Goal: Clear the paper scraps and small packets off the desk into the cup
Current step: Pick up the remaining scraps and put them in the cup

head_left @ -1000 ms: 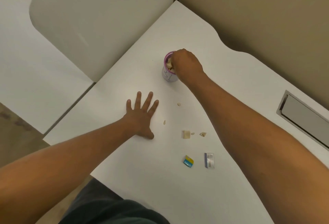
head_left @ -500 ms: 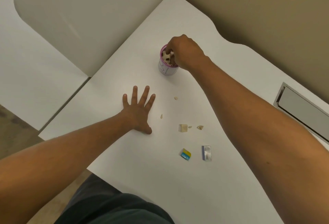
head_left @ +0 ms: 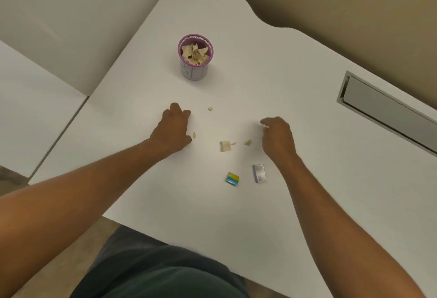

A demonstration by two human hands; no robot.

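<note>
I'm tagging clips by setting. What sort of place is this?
Probably an office cubicle: a white desk with a wavy back edge, tan partition panels around it, and a metal cable hatch set into the desktop.

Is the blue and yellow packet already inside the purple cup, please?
No, the blue and yellow packet lies flat on the white desk beside the silver packet, well apart from the purple cup.
</note>
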